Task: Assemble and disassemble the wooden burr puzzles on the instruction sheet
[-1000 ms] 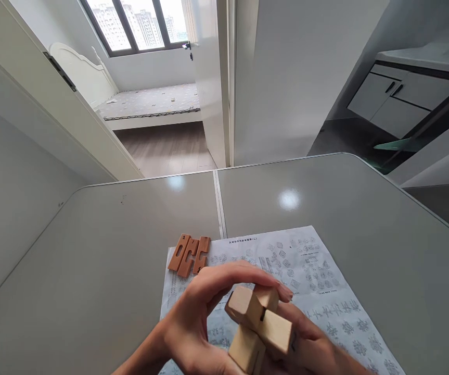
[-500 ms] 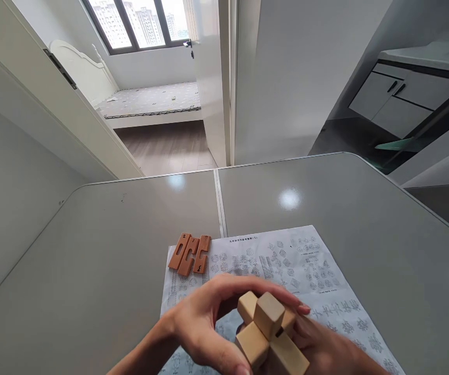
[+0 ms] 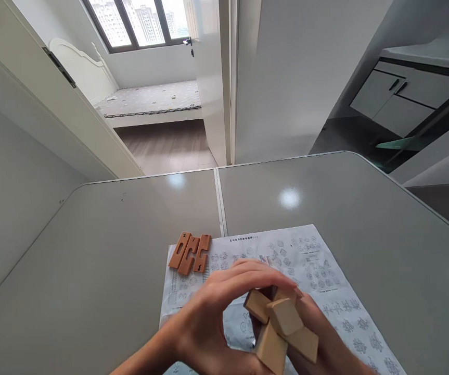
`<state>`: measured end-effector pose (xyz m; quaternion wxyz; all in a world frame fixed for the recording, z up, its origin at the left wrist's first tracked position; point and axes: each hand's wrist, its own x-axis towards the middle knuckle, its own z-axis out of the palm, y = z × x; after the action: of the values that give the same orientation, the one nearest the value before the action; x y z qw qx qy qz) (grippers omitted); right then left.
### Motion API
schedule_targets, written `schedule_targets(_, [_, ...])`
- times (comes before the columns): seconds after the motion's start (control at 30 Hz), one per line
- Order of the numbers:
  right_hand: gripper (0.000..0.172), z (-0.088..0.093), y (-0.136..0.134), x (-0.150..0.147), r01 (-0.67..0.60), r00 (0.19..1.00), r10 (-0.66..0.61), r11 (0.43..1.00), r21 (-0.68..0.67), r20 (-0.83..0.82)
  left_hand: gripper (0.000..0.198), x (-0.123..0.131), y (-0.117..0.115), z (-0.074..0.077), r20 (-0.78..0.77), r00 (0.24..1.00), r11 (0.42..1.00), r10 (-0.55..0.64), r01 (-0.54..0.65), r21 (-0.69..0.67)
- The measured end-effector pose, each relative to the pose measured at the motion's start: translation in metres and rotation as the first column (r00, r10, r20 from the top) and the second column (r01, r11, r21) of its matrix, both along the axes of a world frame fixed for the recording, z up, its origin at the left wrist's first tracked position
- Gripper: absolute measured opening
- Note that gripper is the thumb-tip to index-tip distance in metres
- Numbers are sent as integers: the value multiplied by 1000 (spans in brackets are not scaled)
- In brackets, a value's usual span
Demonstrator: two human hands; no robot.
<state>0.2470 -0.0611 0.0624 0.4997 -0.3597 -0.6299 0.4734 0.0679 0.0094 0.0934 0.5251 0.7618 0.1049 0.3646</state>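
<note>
A pale wooden interlocking burr puzzle (image 3: pixel 284 317) is held above the printed sheet near the table's front edge. My left hand (image 3: pixel 212 317) curls around its far and left sides, fingers over the top and thumb low at the near side. Behind and to the right, my right hand (image 3: pixel 313 323) grips it too; most of those fingers are hidden by the blocks. The puzzle's square bars stick out at several angles, with one bar end tilted up toward me. Three reddish-brown notched wooden pieces (image 3: pixel 190 253) with black numbers lie side by side on the sheet's upper left corner.
The creased white sheet (image 3: pixel 306 271) carries rows of small puzzle diagrams. It lies on a glossy grey table (image 3: pixel 130 250) with a pale seam down its middle. Past the far edge are an open door (image 3: pixel 208 78), a bed (image 3: pixel 150 99) and a white cabinet (image 3: pixel 396 94) at right.
The puzzle has turned in my hands, its bars now pointing at different angles and leaning right. My left fingers have shifted up over its far side. The brown pieces have stayed put.
</note>
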Motion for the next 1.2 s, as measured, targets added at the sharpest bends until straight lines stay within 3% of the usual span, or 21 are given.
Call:
schedule_targets(0.17, [26, -7, 7, -3, 201, 979, -202, 978, 63, 5, 87, 12, -8, -8, 8, 971, 954, 239, -236, 186])
schedule_targets(0.27, [20, -12, 9, -3, 221, 975, -221, 975, 15, 37, 88, 14, -8, -13, 12, 947, 929, 320, -317, 191])
schedule_targets(0.53, [20, -14, 11, 3, 38, 999, -35, 993, -109, 33, 84, 6, -6, -17, -30, 944, 942, 329, -326, 83])
schedule_targets(0.8, [19, -14, 15, 1, -12, 999, 16, 991, -132, 28, 85, -1, -5, -22, -10, 958, 958, 285, -285, 14])
schedule_targets(0.97, [17, -17, 16, -5, 53, 996, -45, 994, -99, 79, 82, -3, -5, -23, -30, 955, 955, 295, -296, -28])
schedule_targets(1.1, [15, -17, 17, -9, 132, 985, -132, 991, 8, 115, 83, -4, -7, -24, -21, 949, 949, 315, -315, 2])
schedule_targets(1.2, [14, -20, 18, -8, 180, 964, -185, 983, 44, 189, 77, -7, -7, -25, -98, 938, 943, 332, -330, 34])
